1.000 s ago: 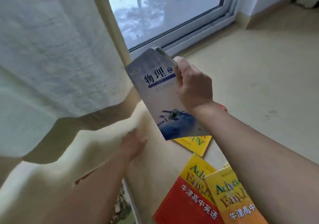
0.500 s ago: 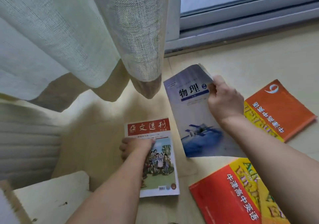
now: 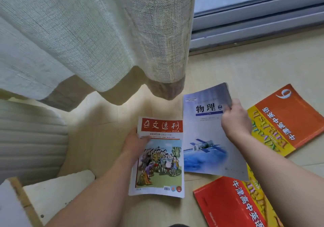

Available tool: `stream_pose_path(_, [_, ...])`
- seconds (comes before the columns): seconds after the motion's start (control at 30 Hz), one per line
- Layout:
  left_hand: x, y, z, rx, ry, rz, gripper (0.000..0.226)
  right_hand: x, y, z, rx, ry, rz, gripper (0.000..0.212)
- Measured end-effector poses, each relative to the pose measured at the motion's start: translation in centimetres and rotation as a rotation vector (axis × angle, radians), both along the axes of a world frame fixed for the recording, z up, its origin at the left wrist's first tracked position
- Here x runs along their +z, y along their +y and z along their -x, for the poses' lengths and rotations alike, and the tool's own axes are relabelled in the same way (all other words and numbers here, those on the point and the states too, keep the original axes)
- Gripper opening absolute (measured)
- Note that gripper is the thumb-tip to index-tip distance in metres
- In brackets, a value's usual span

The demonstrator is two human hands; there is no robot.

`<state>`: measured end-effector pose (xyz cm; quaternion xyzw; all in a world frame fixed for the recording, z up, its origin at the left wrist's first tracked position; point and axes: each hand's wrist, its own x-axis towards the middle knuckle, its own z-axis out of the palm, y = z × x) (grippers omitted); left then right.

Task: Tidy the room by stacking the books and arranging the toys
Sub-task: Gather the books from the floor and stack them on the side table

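My right hand [image 3: 235, 119] grips the right edge of a blue physics book [image 3: 205, 139] with a spacecraft on its cover, held low over the floor. My left hand [image 3: 135, 141] grips the left edge of a magazine [image 3: 161, 162] with a red title band and a cartoon crowd, its thumb on the cover. The magazine lies just left of the blue book. An orange and yellow book [image 3: 287, 120] lies to the right on the floor. A red and yellow book [image 3: 233, 204] lies at the bottom right, partly under my right forearm.
A pale curtain [image 3: 98, 34] hangs down to the floor behind the books. A window frame [image 3: 254, 22] runs along the back right. A white ribbed cushion [image 3: 29, 139] and a white board [image 3: 52, 195] sit at the left on the wooden floor [image 3: 98, 139].
The view has dropped from the window to the floor. My right hand lowered the blue book beside the magazine. My left hand left the curtain and took hold of the magazine.
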<state>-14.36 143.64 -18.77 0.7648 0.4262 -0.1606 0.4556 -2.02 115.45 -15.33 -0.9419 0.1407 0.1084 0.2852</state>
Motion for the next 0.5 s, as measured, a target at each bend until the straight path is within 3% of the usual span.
stream_pose_path(0.13, [4.2, 1.0, 0.1, 0.088, -0.205, 0.37, 0.031, -0.4, 0.1, 0.2, -0.054, 0.019, -0.07, 0.016])
stream_pose_path(0.3, [6.7, 1.4, -0.7, 0.041, -0.211, 0.798, 0.056, -1.1, -0.3, 1.3, -0.073, 0.133, -0.257, 0.021])
stream_pose_path(0.4, [6.2, -0.1, -2.4, 0.009, -0.18, 0.86, 0.05, -2.0, -0.4, 2.0, -0.169, 0.266, -0.538, 0.022])
stream_pose_path(0.5, [3.5, -2.1, -3.5, 0.033, -0.082, 0.735, 0.047, -2.7, -0.2, 3.5, -0.262, 0.465, -0.715, 0.03])
